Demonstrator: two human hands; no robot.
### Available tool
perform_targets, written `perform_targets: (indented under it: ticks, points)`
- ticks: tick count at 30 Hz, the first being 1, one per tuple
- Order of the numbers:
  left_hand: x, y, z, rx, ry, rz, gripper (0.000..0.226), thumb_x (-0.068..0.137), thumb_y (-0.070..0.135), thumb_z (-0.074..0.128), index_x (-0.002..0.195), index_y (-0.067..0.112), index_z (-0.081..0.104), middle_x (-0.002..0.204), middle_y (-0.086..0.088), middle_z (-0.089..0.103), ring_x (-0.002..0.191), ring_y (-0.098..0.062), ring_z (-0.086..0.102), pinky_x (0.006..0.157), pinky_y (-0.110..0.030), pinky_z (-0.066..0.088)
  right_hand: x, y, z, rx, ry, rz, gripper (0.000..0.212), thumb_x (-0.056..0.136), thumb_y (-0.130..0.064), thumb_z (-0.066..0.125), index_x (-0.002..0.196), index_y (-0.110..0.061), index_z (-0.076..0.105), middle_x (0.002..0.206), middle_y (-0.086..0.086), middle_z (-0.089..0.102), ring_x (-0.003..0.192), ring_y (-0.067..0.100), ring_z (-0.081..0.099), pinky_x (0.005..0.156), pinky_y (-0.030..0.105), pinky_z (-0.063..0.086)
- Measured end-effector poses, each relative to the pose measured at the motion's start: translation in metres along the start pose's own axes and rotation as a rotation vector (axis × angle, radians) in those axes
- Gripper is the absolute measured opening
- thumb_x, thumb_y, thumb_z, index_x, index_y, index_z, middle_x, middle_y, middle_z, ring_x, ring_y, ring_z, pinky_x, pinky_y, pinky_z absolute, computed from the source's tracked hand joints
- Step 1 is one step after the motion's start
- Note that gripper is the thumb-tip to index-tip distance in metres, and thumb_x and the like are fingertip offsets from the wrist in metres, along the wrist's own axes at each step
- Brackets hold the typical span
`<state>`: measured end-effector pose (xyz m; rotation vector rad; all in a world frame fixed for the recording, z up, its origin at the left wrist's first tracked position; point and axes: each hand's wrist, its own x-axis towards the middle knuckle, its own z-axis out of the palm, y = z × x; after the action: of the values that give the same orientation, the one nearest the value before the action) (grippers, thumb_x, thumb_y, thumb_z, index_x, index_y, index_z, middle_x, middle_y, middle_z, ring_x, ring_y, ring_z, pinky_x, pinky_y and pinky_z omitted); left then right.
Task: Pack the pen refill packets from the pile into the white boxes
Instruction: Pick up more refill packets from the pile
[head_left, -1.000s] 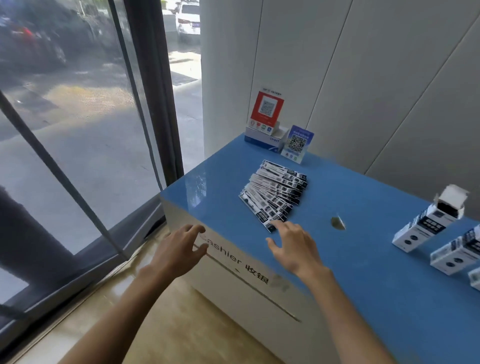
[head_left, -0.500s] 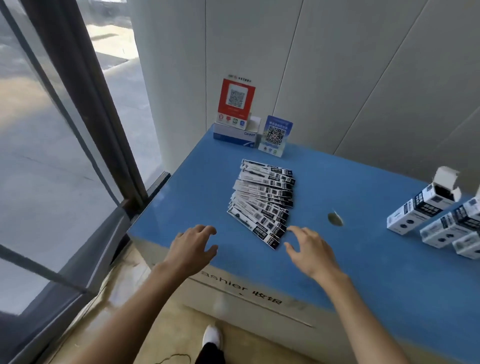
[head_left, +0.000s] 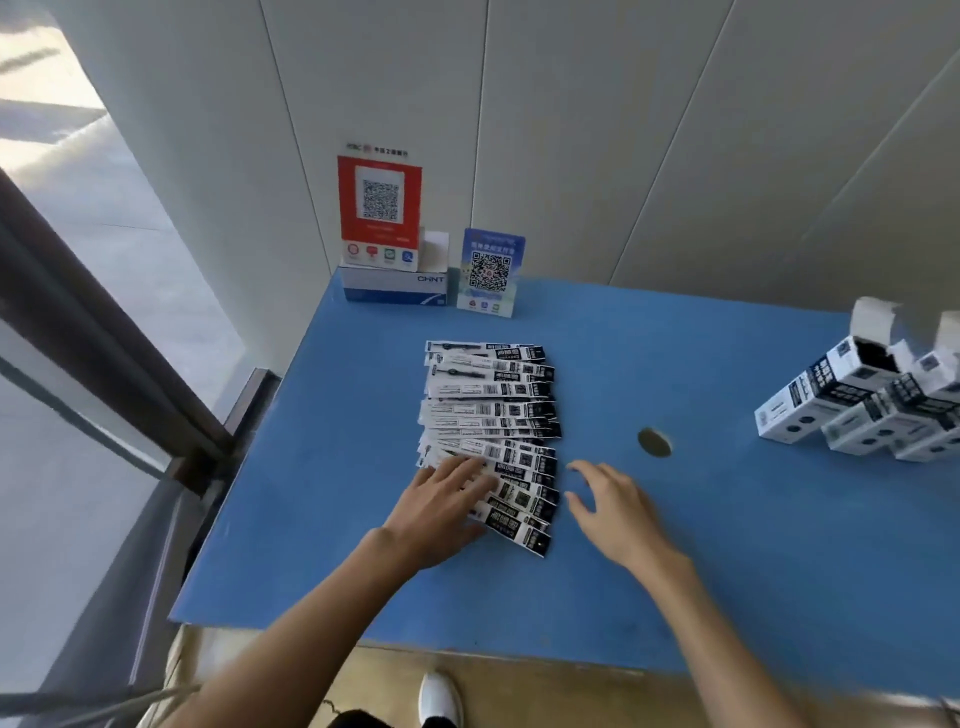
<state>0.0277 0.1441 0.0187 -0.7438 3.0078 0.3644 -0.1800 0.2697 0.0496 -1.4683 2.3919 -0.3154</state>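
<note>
A fanned pile of black-and-white pen refill packets (head_left: 488, 410) lies in the middle of the blue counter (head_left: 675, 545). My left hand (head_left: 441, 509) rests flat on the near packets, fingers straight and spread. My right hand (head_left: 613, 512) hovers just right of the pile's near end, fingers loosely curved, holding nothing. Several white boxes (head_left: 852, 400) with black labels lie stacked at the far right; the top ones have their end flaps open.
A red QR-code stand (head_left: 380, 208) sits on a white-and-blue carton (head_left: 395, 286) at the back, next to a small blue QR sign (head_left: 491, 273). A round cable hole (head_left: 654, 442) lies right of the pile. A glass window and dark frame (head_left: 104, 332) run along the left.
Both hands moved forward from the counter's front edge. The left hand now lies on the near packets; the right is beside the pile. The view tilted down and closer.
</note>
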Motion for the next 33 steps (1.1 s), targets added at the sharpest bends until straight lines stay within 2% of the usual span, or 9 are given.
perform_targets:
  ticks: [2, 4, 8, 13, 17, 22, 26, 30, 33]
  points:
    - [0.003, -0.007, 0.006, 0.022, 0.047, 0.065, 0.062, 0.077, 0.047, 0.074, 0.128, 0.028, 0.046, 0.136, -0.001, 0.056, 0.123, -0.024, 0.056, 0.091, -0.039, 0.051, 0.000, 0.002, -0.001, 0.013, 0.011, 0.025, 0.040, 0.094, -0.032, 0.051, 0.132, -0.020, 0.048, 0.120, 0.003, 0.059, 0.110, 0.024, 0.054, 0.090, 0.034, 0.046]
    - [0.003, -0.012, 0.011, 0.033, 0.126, 0.099, 0.066, 0.067, 0.050, 0.081, 0.121, 0.029, 0.050, 0.121, 0.004, 0.064, 0.104, -0.019, 0.065, 0.079, -0.033, 0.054, -0.003, 0.003, -0.002, 0.017, 0.020, 0.043, 0.040, 0.094, -0.031, 0.051, 0.132, -0.019, 0.048, 0.121, 0.002, 0.059, 0.111, 0.023, 0.054, 0.092, 0.034, 0.046]
    - [0.000, -0.023, 0.018, 0.060, 0.219, 0.159, 0.064, 0.065, 0.054, 0.081, 0.119, 0.028, 0.057, 0.116, 0.008, 0.063, 0.090, -0.014, 0.063, 0.081, -0.030, 0.036, -0.007, 0.002, 0.003, 0.023, 0.028, 0.060, 0.038, 0.095, -0.030, 0.051, 0.131, -0.019, 0.049, 0.120, 0.002, 0.059, 0.111, 0.022, 0.054, 0.091, 0.031, 0.045]
    - [-0.002, -0.027, 0.018, 0.113, 0.298, 0.151, 0.069, 0.060, 0.057, 0.081, 0.119, 0.027, 0.060, 0.109, 0.008, 0.064, 0.098, -0.016, 0.056, 0.087, -0.038, 0.027, -0.006, -0.006, 0.008, 0.039, 0.035, 0.084, 0.038, 0.095, -0.029, 0.052, 0.131, -0.018, 0.050, 0.122, 0.003, 0.060, 0.113, 0.021, 0.054, 0.093, 0.031, 0.045]
    - [0.001, -0.034, 0.019, 0.136, 0.237, 0.100, 0.081, 0.055, 0.057, 0.083, 0.126, 0.027, 0.056, 0.128, -0.001, 0.059, 0.119, -0.026, 0.055, 0.098, -0.047, 0.024, -0.004, -0.012, 0.010, 0.051, 0.029, 0.080, 0.039, 0.095, -0.029, 0.052, 0.131, -0.017, 0.049, 0.122, 0.003, 0.059, 0.113, 0.021, 0.054, 0.094, 0.033, 0.046]
    - [-0.002, -0.036, 0.024, 0.102, 0.300, 0.115, 0.060, 0.061, 0.055, 0.082, 0.111, 0.028, 0.062, 0.109, 0.008, 0.062, 0.098, -0.016, 0.062, 0.095, -0.044, 0.025, -0.004, -0.011, 0.015, 0.047, 0.034, 0.083, 0.038, 0.095, -0.029, 0.051, 0.131, -0.018, 0.049, 0.119, 0.002, 0.059, 0.111, 0.019, 0.054, 0.092, 0.030, 0.046]
    - [-0.004, -0.033, 0.026, 0.135, 0.354, 0.117, 0.046, 0.073, 0.060, 0.071, 0.103, 0.027, 0.062, 0.097, 0.010, 0.061, 0.086, -0.014, 0.061, 0.091, -0.042, 0.027, -0.005, -0.009, 0.018, 0.034, 0.039, 0.071, 0.037, 0.096, -0.030, 0.049, 0.131, -0.019, 0.050, 0.118, 0.001, 0.059, 0.111, 0.019, 0.054, 0.091, 0.029, 0.045]
    - [-0.003, -0.035, 0.026, 0.187, 0.345, 0.139, 0.051, 0.069, 0.063, 0.073, 0.100, 0.023, 0.067, 0.098, 0.005, 0.063, 0.080, -0.017, 0.063, 0.085, -0.035, 0.031, -0.002, -0.007, 0.018, 0.025, 0.050, 0.041, 0.036, 0.095, -0.029, 0.050, 0.130, -0.019, 0.051, 0.119, 0.002, 0.061, 0.109, 0.019, 0.056, 0.091, 0.030, 0.045]
    - [-0.004, -0.034, 0.027, 0.209, 0.315, 0.136, 0.053, 0.068, 0.065, 0.070, 0.100, 0.023, 0.067, 0.098, 0.003, 0.062, 0.079, -0.018, 0.062, 0.077, -0.031, 0.043, 0.001, -0.007, 0.018, 0.037, 0.053, 0.019, 0.035, 0.095, -0.029, 0.051, 0.128, -0.019, 0.052, 0.117, 0.001, 0.061, 0.108, 0.019, 0.056, 0.089, 0.030, 0.046]
